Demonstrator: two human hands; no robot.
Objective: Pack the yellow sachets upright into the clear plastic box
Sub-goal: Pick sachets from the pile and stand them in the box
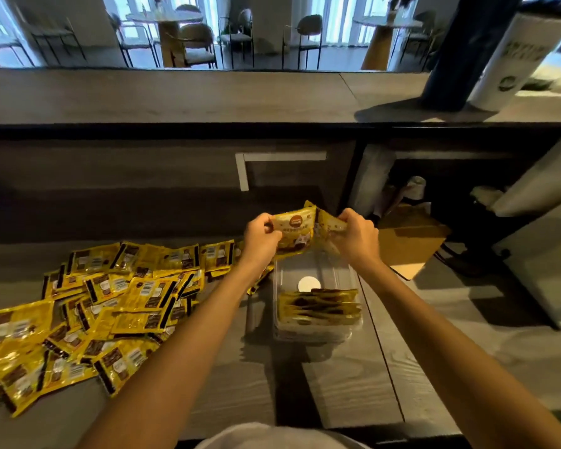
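Yellow sachets (297, 231) (a small bunch, printed faces toward the camera) are hanging in the air just above the twelve o'clock end of the clear plastic box (308, 264), held from both sides. The left hand (261, 236) is gripping the bunch's nine o'clock edge between curled fingers and thumb, while the right hand (357, 234) is pinching the three o'clock edge, where one sachet is splaying away from the others. Inside the box, at its six o'clock end, packed sachets (319, 307) are standing on edge in a tight row with their top edges showing. Beyond them, toward twelve o'clock, a white round sticker (309, 284) is showing on the bare floor of the box. The box is sitting on the grey wooden counter (337, 377). At nine o'clock from it a loose pile (110, 306) of the same sachets is lying flat and overlapping, spreading out to the picture's left edge. At two o'clock from the box a brown cardboard carton (412, 241) is sitting partly in shadow.
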